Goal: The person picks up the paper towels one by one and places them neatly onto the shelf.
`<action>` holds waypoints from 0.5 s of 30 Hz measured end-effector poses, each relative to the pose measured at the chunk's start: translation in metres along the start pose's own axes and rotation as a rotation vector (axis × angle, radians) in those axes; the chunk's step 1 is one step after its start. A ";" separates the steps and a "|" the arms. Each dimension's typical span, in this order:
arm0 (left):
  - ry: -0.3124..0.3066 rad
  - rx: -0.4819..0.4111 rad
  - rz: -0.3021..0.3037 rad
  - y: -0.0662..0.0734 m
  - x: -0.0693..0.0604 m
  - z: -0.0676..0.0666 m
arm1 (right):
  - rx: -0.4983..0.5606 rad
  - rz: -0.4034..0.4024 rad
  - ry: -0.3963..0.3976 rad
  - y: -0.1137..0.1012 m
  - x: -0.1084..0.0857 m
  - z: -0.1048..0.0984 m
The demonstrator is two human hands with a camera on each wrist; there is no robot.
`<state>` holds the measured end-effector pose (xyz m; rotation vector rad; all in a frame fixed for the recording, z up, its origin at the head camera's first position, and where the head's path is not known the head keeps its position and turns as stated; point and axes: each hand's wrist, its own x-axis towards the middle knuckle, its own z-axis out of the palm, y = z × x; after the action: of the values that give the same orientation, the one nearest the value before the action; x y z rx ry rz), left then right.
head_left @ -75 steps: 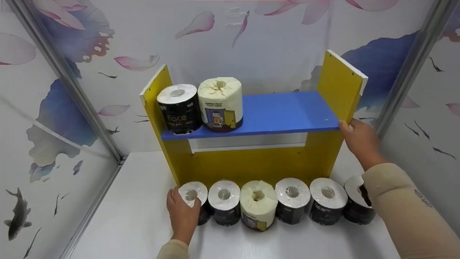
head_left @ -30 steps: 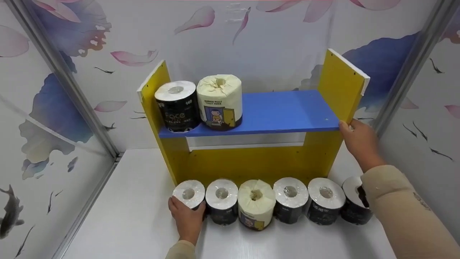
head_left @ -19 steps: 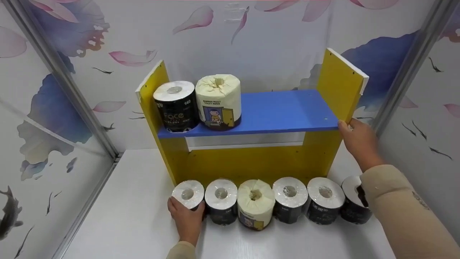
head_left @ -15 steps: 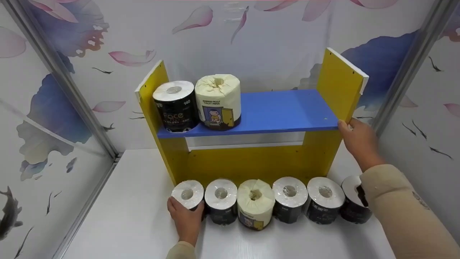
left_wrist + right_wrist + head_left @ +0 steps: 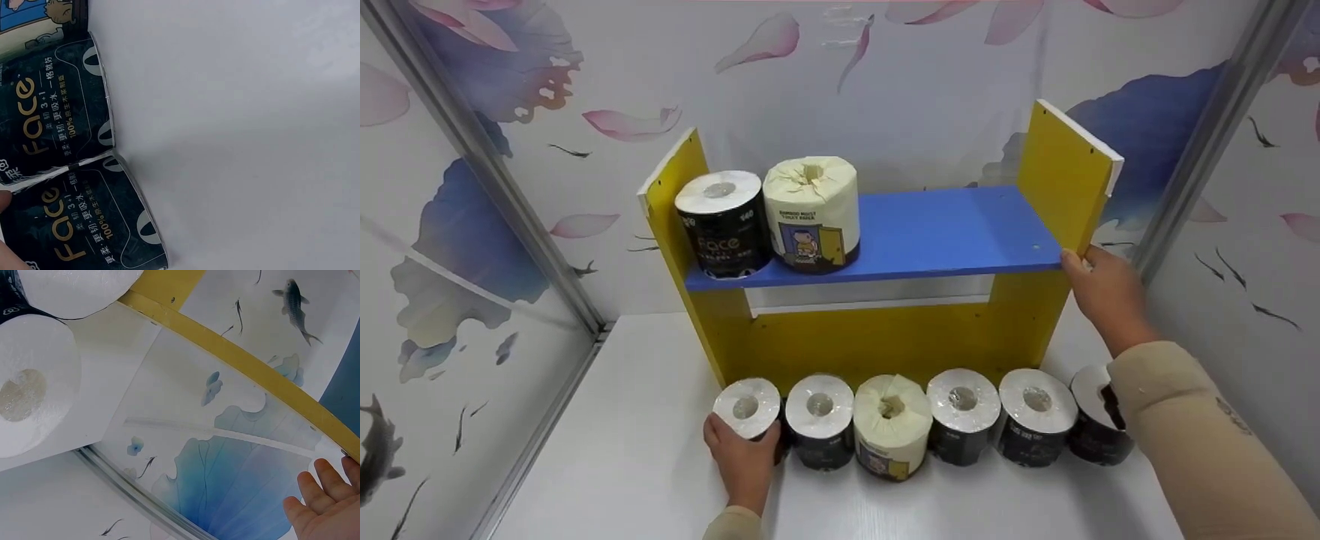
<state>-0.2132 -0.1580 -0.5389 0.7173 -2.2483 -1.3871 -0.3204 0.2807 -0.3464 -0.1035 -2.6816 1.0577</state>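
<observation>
At the left end of the front row, my left hand [image 5: 742,459] grips a black-wrapped roll [image 5: 746,409] from the near side; in the left wrist view its fingertips touch that roll's dark wrapper [image 5: 73,222]. My right hand [image 5: 1110,296] holds the front edge of the shelf unit's yellow right side panel [image 5: 1065,172], level with the blue shelf [image 5: 945,229]. In the right wrist view several fingers of my right hand [image 5: 329,500] are spread beside the yellow edge [image 5: 242,363]. A black-wrapped roll [image 5: 724,229] and a cream roll [image 5: 812,217] stand upright on the shelf's left part.
Several more rolls stand in the front row, including a cream one [image 5: 892,431] and a black-wrapped one [image 5: 821,424]. My right sleeve partly covers the rightmost roll [image 5: 1095,435]. Patterned wall panels meet the white table [image 5: 622,420] behind and at both sides.
Compared with the oldest frame, my left hand sits lower on the leftmost roll, showing more of its top. That roll and hand have shifted slightly left in the latest half second. My right hand keeps its hold.
</observation>
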 end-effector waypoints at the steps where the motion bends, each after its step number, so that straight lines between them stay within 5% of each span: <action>1: 0.001 0.000 -0.001 0.000 0.000 0.000 | 0.005 0.002 -0.001 0.000 0.000 0.000; 15: 0.004 0.002 0.008 -0.004 0.003 -0.006 | -0.012 -0.013 0.001 0.002 0.000 0.000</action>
<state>-0.2106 -0.1656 -0.5398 0.7101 -2.2471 -1.3790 -0.3208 0.2823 -0.3474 -0.0880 -2.6845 1.0371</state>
